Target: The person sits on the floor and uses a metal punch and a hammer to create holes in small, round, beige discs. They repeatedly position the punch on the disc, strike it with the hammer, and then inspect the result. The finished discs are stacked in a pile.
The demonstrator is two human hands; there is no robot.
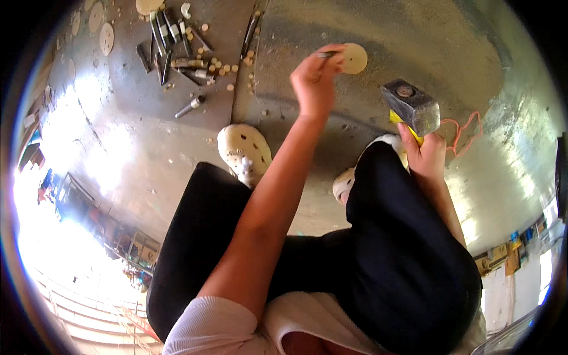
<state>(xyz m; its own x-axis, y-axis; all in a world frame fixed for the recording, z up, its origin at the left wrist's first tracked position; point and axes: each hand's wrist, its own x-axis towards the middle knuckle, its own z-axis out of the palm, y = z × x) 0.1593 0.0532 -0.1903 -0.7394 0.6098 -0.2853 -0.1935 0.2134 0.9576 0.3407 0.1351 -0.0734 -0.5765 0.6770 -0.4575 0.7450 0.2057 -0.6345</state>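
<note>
My left hand [315, 83] is closed around a slim dark tool [327, 54]; only a short piece of it shows between the fingers. Just beside those fingers a round cream disc [356, 58] with a small dark mark in its middle lies flat on the floor sheet. My right hand [429, 155] grips a sledge hammer by its yellow handle [395, 117]. The blocky dark metal hammer head [414, 105] is raised in front of my right knee, apart from the disc.
Several metal punches [171, 32] lie scattered at the far left among small cream round pieces [220, 66]. A single punch [190, 106] rests nearer me. More perforated discs [106, 39] lie further left. Orange cord [467, 135] curls at the right. My white clogs [244, 151] flank the work area.
</note>
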